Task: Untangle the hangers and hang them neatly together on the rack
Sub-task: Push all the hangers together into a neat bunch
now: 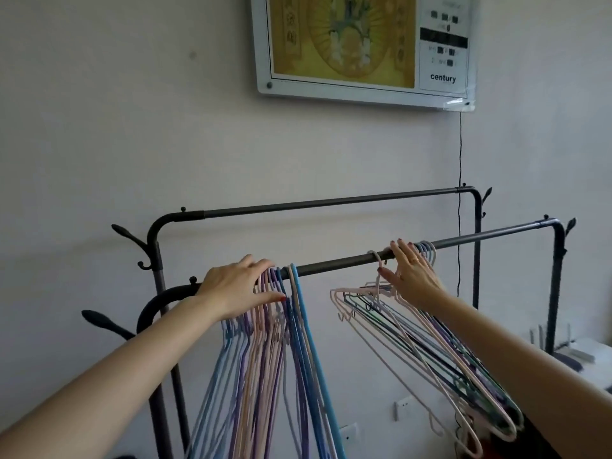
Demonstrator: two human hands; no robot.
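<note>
1. Two bunches of hangers are seen on the front rail [341,261] of the rack, which runs from lower left up to upper right.
2. The left bunch [265,359] is hung near the rail's left end; its hooks are packed side by side over the rail, and the long wires drop steeply down and slightly leftward, almost edge-on to the camera. Blue, purple, pink and beige wires are seen in it.
3. The right bunch [427,342] is hung farther right, well apart from the first. Its hangers are turned more broadside and are tilted, the long axis sloping from upper left down to lower right. One pink hook [376,260] is set on the rail just left of the others.
4. The left hand [238,286] is laid over the hooks of the left bunch, fingers bent over the rail and thumb pressed against the wires below.
5. The right hand [412,273] is spread, fingers straight, and is laid against the rail and the hooks of the right bunch.
6. A second rail [331,203] is seen behind, close to the wall.
7. A framed panel [364,48] is mounted on the wall above, with a thin cord [460,154] hung down from it.
</note>
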